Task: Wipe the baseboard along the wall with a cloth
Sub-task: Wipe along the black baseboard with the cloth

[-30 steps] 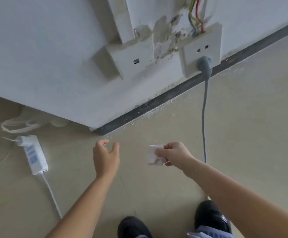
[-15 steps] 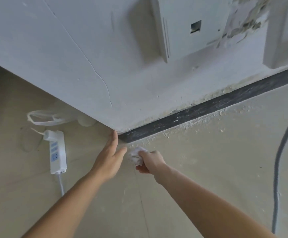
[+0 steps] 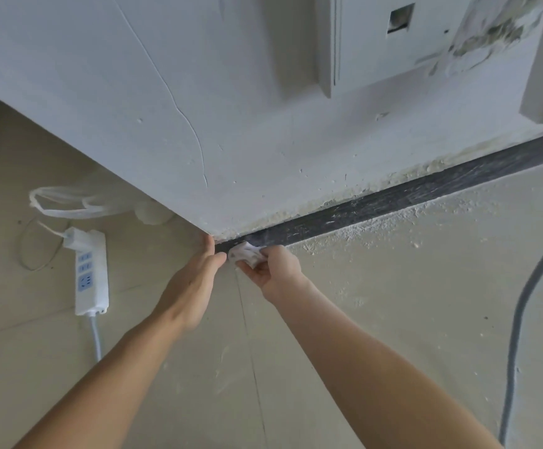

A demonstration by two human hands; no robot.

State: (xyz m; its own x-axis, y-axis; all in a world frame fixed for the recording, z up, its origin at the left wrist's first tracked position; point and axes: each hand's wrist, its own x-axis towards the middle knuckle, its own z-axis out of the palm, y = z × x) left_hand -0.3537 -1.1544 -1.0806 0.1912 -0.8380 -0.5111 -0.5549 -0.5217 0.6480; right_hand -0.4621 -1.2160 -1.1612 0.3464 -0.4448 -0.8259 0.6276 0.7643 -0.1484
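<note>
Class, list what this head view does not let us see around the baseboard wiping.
- Baseboard: its far end is cut by the right edge.
- Cloth: mostly covered by the right hand.
- Grey cable: both ends run out of frame.
- Power strip: its plug is out of view.

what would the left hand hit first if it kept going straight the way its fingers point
The left hand points up and away toward the wall corner. Its fingertips already look to be at that corner, by the left end of the baseboard, so the wall comes first. Actual contact is hard to judge.
</note>
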